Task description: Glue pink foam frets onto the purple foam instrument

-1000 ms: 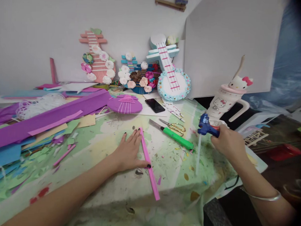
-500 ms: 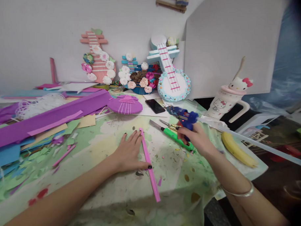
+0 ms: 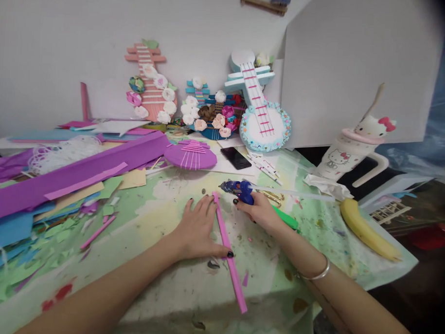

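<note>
Flat, open left hand (image 3: 196, 229) pins a long pink strip (image 3: 236, 284); right hand (image 3: 260, 214) grip clasps a blue glue gun (image 3: 239, 188), its handle hidden.

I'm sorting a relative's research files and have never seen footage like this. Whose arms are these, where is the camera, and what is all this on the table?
There is no machine here. These are a person's two bare arms, filmed by one camera worn on their head, looking forward and down. That is why the arms enter from the bottom edge.

The left hand lies flat on the table, fingers spread, with its thumb on a long pink strip. The right hand grips a blue glue gun, its nozzle pointing left near the strip's far end.

On the left lie purple foam sheets and paper scraps. Toward the middle and right are a green-handled knife, a black phone, a banana and a cat-figure cup. Small decorated paper guitars lean against the wall behind.
</note>
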The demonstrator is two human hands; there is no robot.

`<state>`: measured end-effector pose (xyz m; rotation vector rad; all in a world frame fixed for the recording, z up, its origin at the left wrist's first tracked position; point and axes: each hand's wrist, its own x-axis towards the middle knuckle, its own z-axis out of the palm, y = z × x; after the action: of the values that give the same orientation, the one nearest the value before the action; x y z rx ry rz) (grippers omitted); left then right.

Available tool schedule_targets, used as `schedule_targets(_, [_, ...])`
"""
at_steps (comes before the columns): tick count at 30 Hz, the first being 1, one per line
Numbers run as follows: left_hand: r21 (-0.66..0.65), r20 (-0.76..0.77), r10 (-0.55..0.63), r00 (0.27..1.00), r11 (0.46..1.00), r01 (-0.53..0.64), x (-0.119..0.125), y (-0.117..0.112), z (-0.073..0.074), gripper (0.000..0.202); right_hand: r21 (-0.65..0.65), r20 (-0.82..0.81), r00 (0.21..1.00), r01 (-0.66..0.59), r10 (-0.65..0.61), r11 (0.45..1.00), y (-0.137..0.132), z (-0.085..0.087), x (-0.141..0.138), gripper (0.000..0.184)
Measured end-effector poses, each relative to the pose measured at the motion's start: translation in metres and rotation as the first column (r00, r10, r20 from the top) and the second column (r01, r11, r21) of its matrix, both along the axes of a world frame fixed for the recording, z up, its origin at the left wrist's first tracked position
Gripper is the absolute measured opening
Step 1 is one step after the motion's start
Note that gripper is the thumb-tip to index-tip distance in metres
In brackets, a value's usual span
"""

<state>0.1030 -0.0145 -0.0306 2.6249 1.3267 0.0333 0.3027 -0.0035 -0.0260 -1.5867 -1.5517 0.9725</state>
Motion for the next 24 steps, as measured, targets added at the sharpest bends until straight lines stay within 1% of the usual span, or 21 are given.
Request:
schedule_targets(6, [-0.027, 0.015, -0.004, 1.0, 1.0, 0.004, 0.0, 0.001, -0.001, 0.122, -0.039, 0.089, 0.996, -0.016, 0.019, 0.999, -0.001, 0.003, -0.002, 0.025])
schedule_targets(17, [0.03, 0.045, -0.007, 0.999, 1.0, 0.005, -0.002, 0.003, -0.007, 0.122, -0.034, 0.159, 0.986, -0.046, 0.05, 0.998, 0.004, 0.002, -0.006, 0.021])
schedule_targets(24, [0.014, 0.038, 0.019, 0.999, 1.0, -0.019, -0.001, 0.003, -0.006, 0.128, -0.031, 0.182, 0.981, -0.059, 0.064, 0.998, -0.001, 0.01, -0.008, 0.023])
